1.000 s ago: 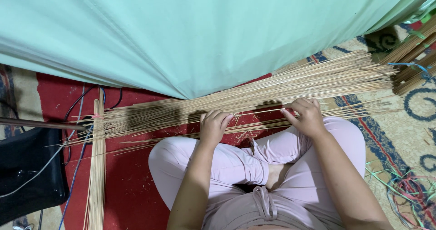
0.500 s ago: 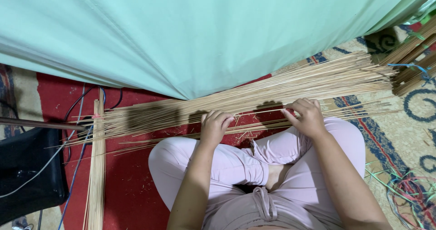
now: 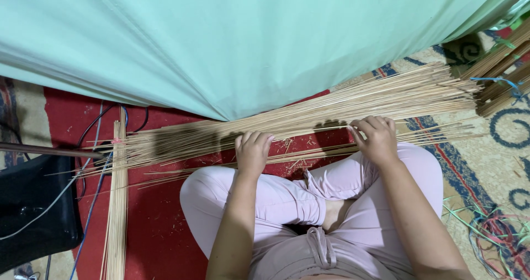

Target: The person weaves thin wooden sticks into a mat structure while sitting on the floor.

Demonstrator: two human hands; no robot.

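A long bundle of thin pale sticks point(image 3: 309, 117) lies across the red carpet in front of my crossed legs in pink trousers point(image 3: 276, 200). My left hand point(image 3: 252, 152) rests palm down on the sticks near the middle, fingers curled over a few of them. My right hand point(image 3: 376, 138) sits further right on the same spread of sticks, fingers bent and pressing on them. Whether either hand pinches a single stick is hard to tell.
A mint-green cloth point(image 3: 237, 37) hangs over the far side. A second bundle of sticks point(image 3: 117, 202) lies lengthwise at the left beside cables point(image 3: 88, 147) and a black object point(image 3: 33, 214). More stick bundles point(image 3: 499, 64) and coloured strings point(image 3: 497, 236) lie right.
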